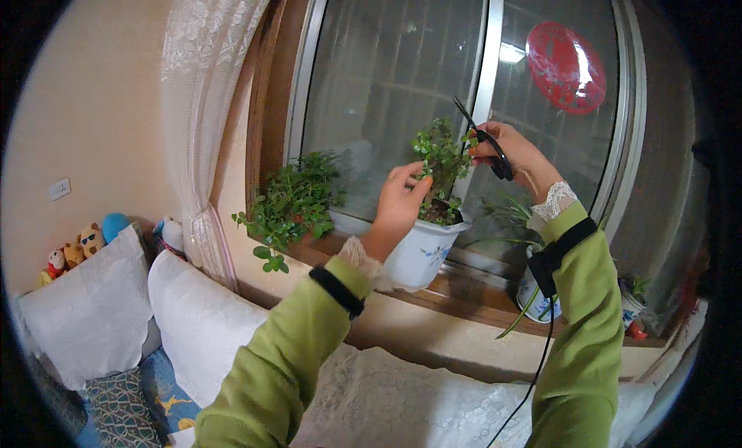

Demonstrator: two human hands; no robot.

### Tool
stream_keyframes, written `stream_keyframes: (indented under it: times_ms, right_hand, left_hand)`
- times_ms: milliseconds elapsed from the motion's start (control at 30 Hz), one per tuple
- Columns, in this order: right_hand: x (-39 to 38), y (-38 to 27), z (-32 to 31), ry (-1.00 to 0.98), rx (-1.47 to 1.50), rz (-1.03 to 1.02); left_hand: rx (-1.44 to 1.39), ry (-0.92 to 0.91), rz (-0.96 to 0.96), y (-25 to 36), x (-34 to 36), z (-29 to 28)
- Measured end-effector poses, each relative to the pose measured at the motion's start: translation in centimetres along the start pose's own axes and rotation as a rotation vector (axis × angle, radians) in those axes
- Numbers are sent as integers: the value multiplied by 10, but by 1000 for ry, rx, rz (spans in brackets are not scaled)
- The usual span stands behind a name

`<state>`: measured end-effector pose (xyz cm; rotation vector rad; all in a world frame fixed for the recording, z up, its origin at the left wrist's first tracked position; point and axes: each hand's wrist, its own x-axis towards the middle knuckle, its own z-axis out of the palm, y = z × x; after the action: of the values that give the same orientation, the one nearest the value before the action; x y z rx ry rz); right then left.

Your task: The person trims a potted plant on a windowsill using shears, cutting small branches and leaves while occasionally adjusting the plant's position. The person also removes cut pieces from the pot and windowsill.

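A small leafy plant (440,151) grows in a white pot with blue marks (421,255) on the wooden windowsill (456,297). My left hand (398,205) reaches into the plant from the left, fingers pinching a stem near the leaves. My right hand (518,154) is raised at the plant's upper right, closed on the black handles of a pair of scissors (481,135). The thin dark blades point up and left, just above the top leaves. Both arms wear green sleeves with black wrist bands.
A bushier green plant (290,205) stands on the sill to the left, and two more pots (533,293) sit to the right. A lace curtain (201,123) hangs at the left. White cushions (201,324) and soft toys (81,243) lie below. A red round decoration (566,66) is on the glass.
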<state>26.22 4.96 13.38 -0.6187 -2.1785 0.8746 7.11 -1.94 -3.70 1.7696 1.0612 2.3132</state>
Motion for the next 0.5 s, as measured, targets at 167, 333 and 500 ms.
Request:
stream_keyframes:
  times_ms: [167, 333, 500]
  right_hand:
    - [-6, 16, 27, -39, -112, -86]
    - [16, 47, 48, 69, -197, -60]
    - [31, 79, 49, 132, -204, -104]
  left_hand:
    - [-346, -197, -251, 34, 31, 2]
    - [-361, -450, -341, 30, 43, 2]
    - [-311, -473, -385, 11, 45, 8]
